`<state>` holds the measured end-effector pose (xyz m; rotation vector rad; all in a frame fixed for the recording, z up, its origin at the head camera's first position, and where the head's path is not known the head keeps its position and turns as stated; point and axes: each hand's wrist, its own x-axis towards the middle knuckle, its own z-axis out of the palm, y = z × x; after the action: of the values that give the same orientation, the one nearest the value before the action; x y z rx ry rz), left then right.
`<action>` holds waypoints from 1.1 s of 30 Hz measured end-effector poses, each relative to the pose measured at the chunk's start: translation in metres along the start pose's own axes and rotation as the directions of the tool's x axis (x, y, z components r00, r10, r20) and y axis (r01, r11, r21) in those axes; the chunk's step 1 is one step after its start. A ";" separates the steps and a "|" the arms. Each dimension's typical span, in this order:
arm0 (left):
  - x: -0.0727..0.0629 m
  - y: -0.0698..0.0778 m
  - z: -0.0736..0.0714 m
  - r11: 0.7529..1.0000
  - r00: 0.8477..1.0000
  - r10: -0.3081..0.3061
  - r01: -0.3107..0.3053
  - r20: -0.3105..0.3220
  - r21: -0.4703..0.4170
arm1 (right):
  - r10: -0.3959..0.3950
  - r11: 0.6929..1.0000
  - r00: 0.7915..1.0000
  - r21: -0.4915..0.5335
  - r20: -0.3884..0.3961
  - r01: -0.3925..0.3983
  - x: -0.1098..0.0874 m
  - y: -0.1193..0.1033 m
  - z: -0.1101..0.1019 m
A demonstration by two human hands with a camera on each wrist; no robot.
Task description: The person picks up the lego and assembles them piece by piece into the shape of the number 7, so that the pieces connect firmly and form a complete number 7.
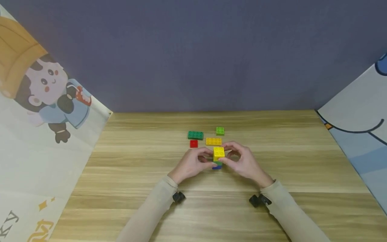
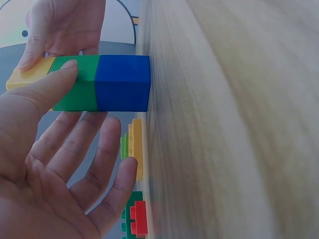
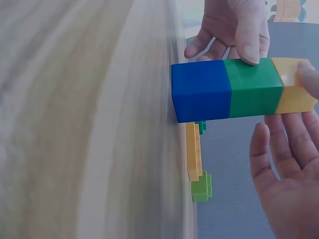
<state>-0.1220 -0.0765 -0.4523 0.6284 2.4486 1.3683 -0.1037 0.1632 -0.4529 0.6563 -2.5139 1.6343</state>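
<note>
Near: table (image 1: 196, 218), wood-patterned, pale brown, grain running left to right. 2 beige sleeves (image 1: 148, 208) reach over it, a small black device (image 1: 179, 197) at each cuff.

Farther in, near the middle: the 3-piece stack (image 3: 254, 89), upright between the hands. Its foot is at the tabletop; actual contact, cannot tell. Left hand (image 1: 191, 163) pinches the green block (image 2: 82, 94), thumb on the near face, other fingers spread. Right hand (image 1: 244, 163) pinches the yellow block (image 1: 219, 151) by its sides. Stack material: smooth, glossy, plastic-looking, box-shaped; blue block (image 2: 124, 82) lowest, green middle, yellow on top (4 round studs visible).

Beyond: red brick (image 1: 194, 144), left; long yellow brick (image 1: 213, 141), right of it, 2 rows of studs; dark green brick (image 1: 195, 135), also long, just past the red; lime brick (image 1: 220, 131), squarish, farthest.

Far: plain blue-grey wall (image 1: 193, 57). Left panel (image 1: 27, 161), pale, bears a cartoon figure; right panel (image 1: 347, 107), pale, with black curved lines.
</note>
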 end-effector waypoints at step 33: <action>0.001 -0.003 0.000 1.000 1.000 -0.007 0.006 0.026 0.016 | 0.044 0.999 0.999 0.029 0.008 -0.044 -0.001 0.002 0.000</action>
<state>-0.1236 -0.0774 -0.4544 0.6375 2.4409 1.3316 -0.1036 0.1641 -0.4549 0.6156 -2.5322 1.6885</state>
